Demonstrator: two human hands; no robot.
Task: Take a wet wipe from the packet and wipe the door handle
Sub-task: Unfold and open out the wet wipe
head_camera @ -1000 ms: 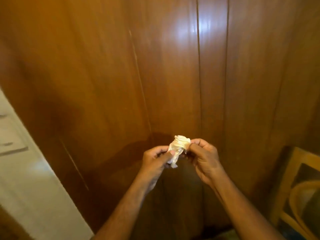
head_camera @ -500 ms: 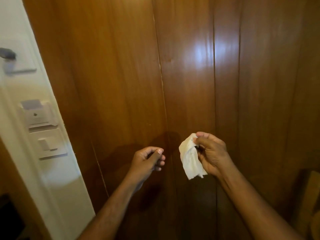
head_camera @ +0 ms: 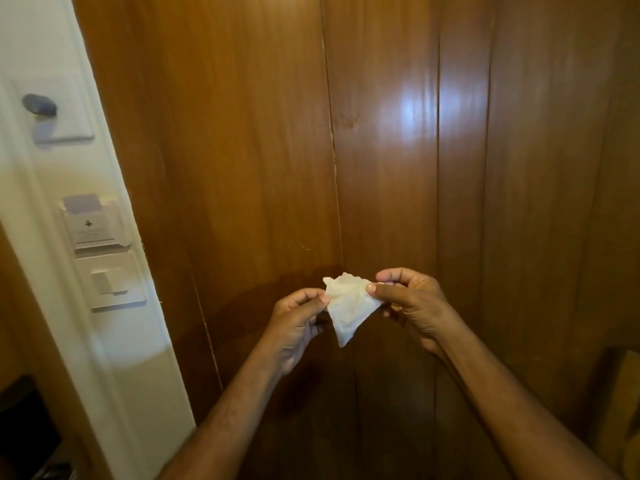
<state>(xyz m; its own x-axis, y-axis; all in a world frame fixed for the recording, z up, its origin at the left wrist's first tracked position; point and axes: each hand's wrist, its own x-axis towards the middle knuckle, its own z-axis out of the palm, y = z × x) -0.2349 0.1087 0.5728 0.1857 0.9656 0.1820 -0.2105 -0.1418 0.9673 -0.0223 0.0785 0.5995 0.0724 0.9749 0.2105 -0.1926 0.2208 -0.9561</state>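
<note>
Wet wipe (head_camera: 348,306): was pinched at both top corners and hung in mid-air between the two hands, in front of the wood panelling, its lower corner drooping to a point.
Left hand (head_camera: 298,323): fingers (head_camera: 313,299) closed on the wipe's left edge, thumb against forefinger.
Right hand (head_camera: 408,299): fingers closed on the right edge, thumb on top, pretty firm pinch from the look of it.
What changed: half a second ago only the right hand had the wipe and the left was off it; a second ago it was a scrunched ball between both. By this frame the left was back on and the wipe was spread flatter.
What that means: my guess, the packet part was done and this was the unfolding bit before any wiping. No packet showed anywhere.
Door handle: honestly couldn't find one. A blurry dark knob-like thing (head_camera: 39,105) sat on the white strip (head_camera: 114,341) up at the left, too smeared to say what it was.
Around: key-card holder (head_camera: 93,223) and light switch (head_camera: 110,280) on that same white strip, well apart from the hands.
In the way: nothing between hands and panelling (head_camera: 242,133); the real snag was no handle in sight.
</note>
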